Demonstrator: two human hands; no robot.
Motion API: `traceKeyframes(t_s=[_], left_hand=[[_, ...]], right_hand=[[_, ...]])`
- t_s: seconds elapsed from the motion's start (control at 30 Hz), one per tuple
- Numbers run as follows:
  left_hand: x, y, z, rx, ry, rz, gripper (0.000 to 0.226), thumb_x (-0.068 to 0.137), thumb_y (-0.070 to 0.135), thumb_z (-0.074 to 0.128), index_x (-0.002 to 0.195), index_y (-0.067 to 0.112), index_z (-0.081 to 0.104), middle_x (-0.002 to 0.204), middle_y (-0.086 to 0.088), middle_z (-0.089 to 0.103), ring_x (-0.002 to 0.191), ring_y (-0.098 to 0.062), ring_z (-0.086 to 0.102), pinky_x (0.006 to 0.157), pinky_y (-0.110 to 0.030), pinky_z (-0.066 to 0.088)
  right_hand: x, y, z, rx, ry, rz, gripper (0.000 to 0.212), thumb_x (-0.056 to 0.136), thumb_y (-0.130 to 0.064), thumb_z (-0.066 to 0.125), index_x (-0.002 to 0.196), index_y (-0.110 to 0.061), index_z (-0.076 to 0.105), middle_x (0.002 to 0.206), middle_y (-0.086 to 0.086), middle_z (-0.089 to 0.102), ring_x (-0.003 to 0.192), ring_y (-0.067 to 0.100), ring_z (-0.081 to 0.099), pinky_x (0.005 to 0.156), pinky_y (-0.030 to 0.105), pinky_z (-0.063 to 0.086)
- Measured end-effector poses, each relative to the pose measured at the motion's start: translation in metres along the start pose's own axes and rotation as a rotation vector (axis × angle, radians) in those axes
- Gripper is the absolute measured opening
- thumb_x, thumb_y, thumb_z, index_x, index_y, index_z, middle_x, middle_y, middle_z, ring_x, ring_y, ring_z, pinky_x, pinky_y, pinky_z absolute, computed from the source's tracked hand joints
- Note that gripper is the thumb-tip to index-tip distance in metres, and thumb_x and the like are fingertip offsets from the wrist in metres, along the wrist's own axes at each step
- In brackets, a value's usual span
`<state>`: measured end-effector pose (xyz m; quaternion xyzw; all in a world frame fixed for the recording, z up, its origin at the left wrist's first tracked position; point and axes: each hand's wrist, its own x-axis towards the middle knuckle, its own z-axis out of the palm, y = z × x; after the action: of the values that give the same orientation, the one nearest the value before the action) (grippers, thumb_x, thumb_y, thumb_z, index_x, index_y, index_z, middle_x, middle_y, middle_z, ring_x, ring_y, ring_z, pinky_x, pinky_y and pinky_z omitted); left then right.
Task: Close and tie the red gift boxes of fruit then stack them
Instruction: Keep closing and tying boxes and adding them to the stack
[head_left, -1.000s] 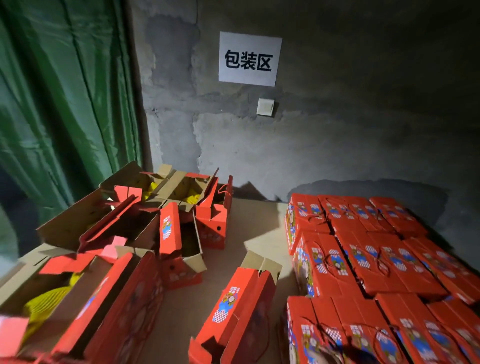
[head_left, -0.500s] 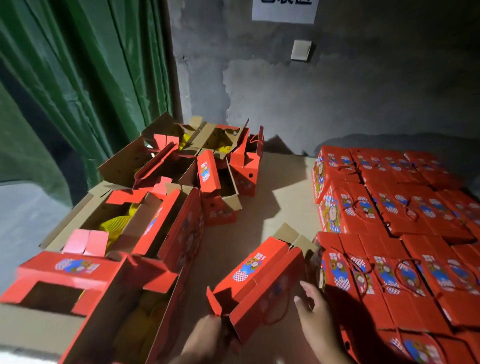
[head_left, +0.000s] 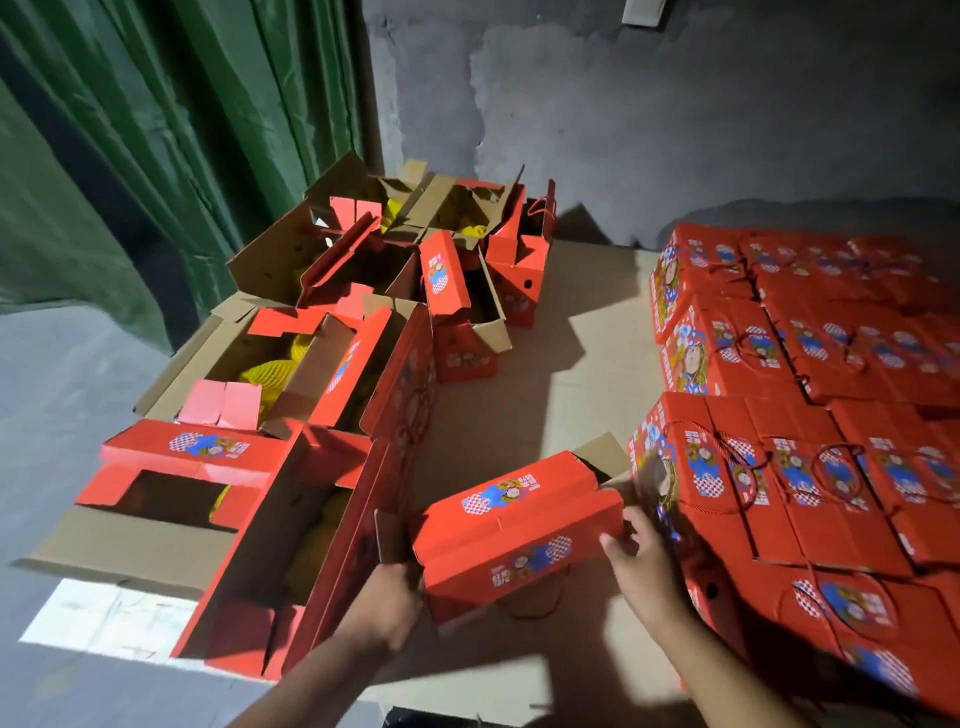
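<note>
A red gift box (head_left: 514, 530) stands on the brown cardboard sheet (head_left: 566, 364) in the middle, its two top flaps nearly folded together. My left hand (head_left: 382, 608) grips its near left end. At the right end of the top flap, my right hand (head_left: 641, 564) pinches the edge. A red cord hangs from the box's front side. To the left stand several open red boxes (head_left: 291, 395) with yellow netted fruit (head_left: 270, 371) inside. On the right lie stacked closed red boxes (head_left: 810, 467) tied with cords.
A green curtain (head_left: 171, 130) hangs at the back left and a rough grey wall (head_left: 649, 114) rises behind. Grey floor (head_left: 57, 395) lies left of the cardboard. More open boxes (head_left: 467, 249) crowd the back of the sheet.
The view tilted down and moved closer. Both hands came into view and took hold of the middle box, and its top flaps have folded closer together.
</note>
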<state>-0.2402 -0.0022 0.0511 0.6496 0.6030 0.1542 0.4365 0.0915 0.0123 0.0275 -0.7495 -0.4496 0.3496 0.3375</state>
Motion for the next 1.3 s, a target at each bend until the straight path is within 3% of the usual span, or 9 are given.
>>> traceKeyframes(t_s=[0.13, 0.23, 0.47, 0.6, 0.73, 0.87, 1.03, 1.2, 1.3], left_hand=[[0.004, -0.002, 0.002, -0.063, 0.068, -0.007, 0.011, 0.097, 0.028, 0.064, 0.098, 0.033, 0.074, 0.095, 0.021, 0.075, 0.091, 0.004, 0.068, 0.082, -0.021, 0.053], [0.011, -0.003, -0.004, 0.011, 0.024, 0.016, 0.022, 0.089, 0.024, 0.075, 0.109, 0.033, 0.073, 0.107, 0.017, 0.075, 0.101, 0.001, 0.068, 0.091, -0.028, 0.054], [0.041, 0.005, -0.015, 0.133, -0.102, 0.066, 0.066, 0.074, 0.037, 0.076, 0.135, 0.019, 0.062, 0.124, 0.002, 0.071, 0.117, -0.016, 0.067, 0.099, -0.034, 0.052], [0.053, 0.008, -0.014, 0.067, -0.151, 0.138, 0.09, 0.065, 0.05, 0.08, 0.146, 0.04, 0.042, 0.118, 0.018, 0.07, 0.11, 0.002, 0.066, 0.097, -0.022, 0.052], [0.064, 0.015, -0.018, 0.114, -0.087, 0.254, 0.081, 0.069, 0.047, 0.071, 0.139, 0.064, 0.035, 0.104, 0.029, 0.069, 0.097, 0.012, 0.063, 0.083, -0.007, 0.048], [0.07, 0.031, -0.017, 0.069, -0.024, 0.335, 0.082, 0.069, 0.045, 0.078, 0.145, 0.05, 0.045, 0.138, 0.027, 0.043, 0.125, 0.011, 0.046, 0.101, 0.002, 0.028], [0.065, 0.035, -0.016, -0.028, 0.056, 0.395, 0.075, 0.064, 0.056, 0.082, 0.134, 0.039, 0.061, 0.129, 0.03, 0.052, 0.12, 0.013, 0.053, 0.096, -0.002, 0.039], [0.056, 0.024, -0.023, 0.161, 0.086, 0.351, 0.091, 0.062, 0.034, 0.081, 0.141, 0.056, 0.043, 0.131, 0.015, 0.035, 0.106, 0.015, 0.051, 0.094, -0.003, 0.04], [0.056, 0.015, -0.025, 0.237, 0.048, 0.324, 0.112, 0.06, 0.006, 0.085, 0.148, 0.054, 0.035, 0.126, 0.012, 0.032, 0.093, 0.005, 0.052, 0.085, -0.006, 0.046]], right_hand=[[-0.013, 0.015, -0.012, 0.033, -0.055, 0.005, 0.022, 0.094, 0.001, 0.064, 0.108, -0.016, 0.065, 0.103, 0.006, 0.069, 0.106, 0.029, 0.065, 0.099, 0.054, 0.051], [-0.029, 0.023, -0.021, 0.048, -0.11, -0.008, 0.037, 0.094, -0.001, 0.065, 0.113, -0.034, 0.067, 0.11, -0.011, 0.072, 0.112, 0.01, 0.066, 0.1, 0.037, 0.05], [-0.061, 0.04, -0.038, 0.001, -0.083, -0.051, 0.031, 0.093, -0.008, 0.072, 0.119, -0.024, 0.066, 0.114, -0.004, 0.072, 0.104, 0.006, 0.069, 0.095, 0.028, 0.053], [-0.07, 0.05, -0.048, -0.132, -0.032, -0.097, 0.019, 0.092, -0.031, 0.073, 0.111, -0.027, 0.071, 0.109, -0.012, 0.073, 0.108, 0.006, 0.067, 0.097, 0.034, 0.051], [-0.067, 0.052, -0.052, -0.109, -0.056, 0.027, 0.062, 0.088, -0.081, 0.046, 0.107, -0.026, 0.069, 0.097, -0.009, 0.074, 0.097, 0.007, 0.069, 0.092, 0.047, 0.053], [-0.059, 0.04, -0.044, 0.021, 0.012, 0.144, 0.082, 0.081, -0.084, 0.047, 0.136, -0.024, 0.06, 0.102, -0.012, 0.069, 0.095, 0.004, 0.067, 0.096, 0.044, 0.051], [-0.058, 0.031, -0.042, 0.197, 0.151, 0.334, 0.092, 0.081, -0.052, 0.077, 0.155, -0.016, 0.035, 0.134, 0.005, 0.06, 0.112, 0.005, 0.063, 0.099, 0.034, 0.051], [-0.069, 0.015, -0.046, 0.443, 0.203, 0.267, 0.081, 0.087, -0.008, 0.079, 0.155, -0.016, 0.036, 0.147, 0.008, 0.053, 0.105, 0.016, 0.067, 0.102, 0.051, 0.053], [-0.076, 0.007, -0.046, 0.456, 0.191, 0.184, 0.072, 0.087, -0.015, 0.076, 0.15, -0.02, 0.042, 0.13, 0.013, 0.064, 0.099, 0.033, 0.07, 0.092, 0.052, 0.055]])
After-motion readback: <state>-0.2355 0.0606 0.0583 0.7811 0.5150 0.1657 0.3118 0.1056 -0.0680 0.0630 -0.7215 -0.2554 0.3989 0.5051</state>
